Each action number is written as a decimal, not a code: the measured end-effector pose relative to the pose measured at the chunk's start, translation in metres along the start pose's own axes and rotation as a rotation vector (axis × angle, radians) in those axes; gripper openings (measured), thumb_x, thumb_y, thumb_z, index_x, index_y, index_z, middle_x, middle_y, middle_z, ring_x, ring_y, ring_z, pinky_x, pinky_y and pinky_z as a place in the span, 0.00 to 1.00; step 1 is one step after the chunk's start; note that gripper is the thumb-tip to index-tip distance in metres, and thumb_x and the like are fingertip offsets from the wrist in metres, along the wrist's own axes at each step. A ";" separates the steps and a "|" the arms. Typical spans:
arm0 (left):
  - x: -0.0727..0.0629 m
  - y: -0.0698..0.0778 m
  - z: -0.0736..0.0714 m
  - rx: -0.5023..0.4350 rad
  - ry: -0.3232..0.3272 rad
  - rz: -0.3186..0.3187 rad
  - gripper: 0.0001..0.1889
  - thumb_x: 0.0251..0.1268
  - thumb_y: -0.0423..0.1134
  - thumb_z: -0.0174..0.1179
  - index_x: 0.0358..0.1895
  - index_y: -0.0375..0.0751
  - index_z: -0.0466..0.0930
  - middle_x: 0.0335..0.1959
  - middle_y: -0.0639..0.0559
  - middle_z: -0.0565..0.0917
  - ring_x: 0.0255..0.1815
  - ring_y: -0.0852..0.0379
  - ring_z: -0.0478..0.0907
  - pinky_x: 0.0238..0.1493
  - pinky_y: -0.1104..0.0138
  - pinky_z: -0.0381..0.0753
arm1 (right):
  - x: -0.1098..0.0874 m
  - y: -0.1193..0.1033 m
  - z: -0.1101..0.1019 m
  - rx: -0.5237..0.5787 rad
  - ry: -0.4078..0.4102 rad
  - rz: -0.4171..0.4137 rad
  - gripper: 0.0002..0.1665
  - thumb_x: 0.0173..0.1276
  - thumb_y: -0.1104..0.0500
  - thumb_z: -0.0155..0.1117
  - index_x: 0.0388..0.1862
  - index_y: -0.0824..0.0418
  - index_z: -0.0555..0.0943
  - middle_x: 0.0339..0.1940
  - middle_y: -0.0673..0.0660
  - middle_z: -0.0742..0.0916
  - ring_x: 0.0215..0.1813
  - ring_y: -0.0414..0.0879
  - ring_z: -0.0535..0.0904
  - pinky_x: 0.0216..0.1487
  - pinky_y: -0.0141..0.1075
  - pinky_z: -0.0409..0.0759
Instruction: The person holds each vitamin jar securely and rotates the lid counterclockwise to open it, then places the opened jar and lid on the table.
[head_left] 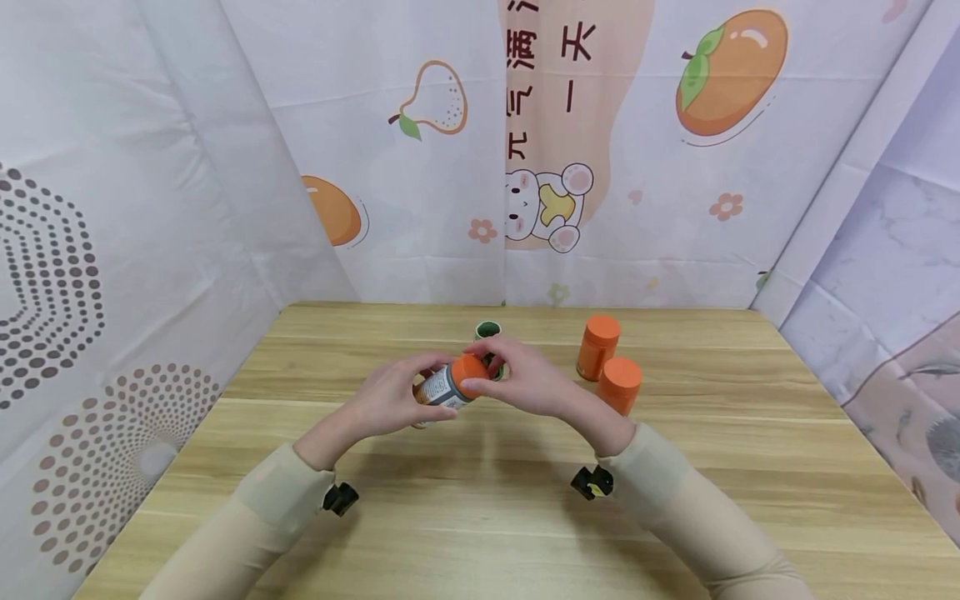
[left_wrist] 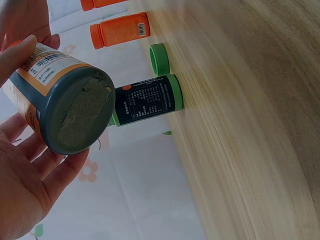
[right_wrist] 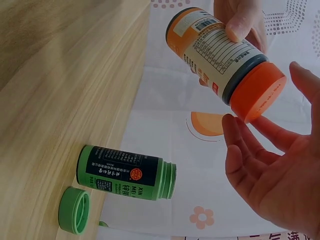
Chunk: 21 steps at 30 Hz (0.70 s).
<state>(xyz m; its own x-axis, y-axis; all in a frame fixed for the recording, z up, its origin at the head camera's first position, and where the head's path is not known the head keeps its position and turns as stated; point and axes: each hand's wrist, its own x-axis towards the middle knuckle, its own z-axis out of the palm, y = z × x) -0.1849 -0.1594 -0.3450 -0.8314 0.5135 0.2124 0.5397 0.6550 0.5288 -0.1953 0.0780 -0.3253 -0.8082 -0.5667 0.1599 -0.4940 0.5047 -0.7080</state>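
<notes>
A supplement bottle with a white-and-orange label is tilted above the table, gripped around its body by my left hand. Its orange cap points up and toward my right hand. In the right wrist view the right fingertips are right at the cap's edge, while the thumb stands apart from it. The bottle's dark base faces the left wrist camera. Behind the hands, a green bottle stands uncapped, partly hidden in the head view. Its green lid lies beside it.
Two orange bottles with orange caps stand right of the hands, one farther back and one nearer, partly behind the right forearm. The wooden table ends at a printed curtain behind.
</notes>
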 end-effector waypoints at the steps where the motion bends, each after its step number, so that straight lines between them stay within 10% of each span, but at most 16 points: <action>1: 0.000 0.000 0.000 0.000 0.000 0.003 0.33 0.50 0.56 0.74 0.60 0.53 0.76 0.41 0.62 0.80 0.39 0.60 0.75 0.31 0.64 0.75 | 0.000 0.000 0.000 -0.003 0.000 0.000 0.31 0.63 0.46 0.70 0.61 0.58 0.76 0.43 0.50 0.80 0.42 0.45 0.75 0.36 0.35 0.79; 21: -0.002 0.004 -0.002 0.019 -0.004 0.006 0.33 0.49 0.56 0.74 0.60 0.55 0.76 0.41 0.62 0.80 0.39 0.61 0.75 0.33 0.64 0.75 | -0.005 0.005 -0.001 -0.011 -0.015 -0.159 0.32 0.61 0.55 0.74 0.63 0.57 0.75 0.48 0.50 0.80 0.48 0.45 0.76 0.45 0.39 0.79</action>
<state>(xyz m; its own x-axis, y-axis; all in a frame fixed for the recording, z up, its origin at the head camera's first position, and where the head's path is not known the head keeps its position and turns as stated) -0.1817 -0.1590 -0.3416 -0.8278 0.5193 0.2121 0.5467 0.6624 0.5122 -0.1943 0.0840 -0.3291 -0.7147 -0.6495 0.2596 -0.6190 0.4147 -0.6670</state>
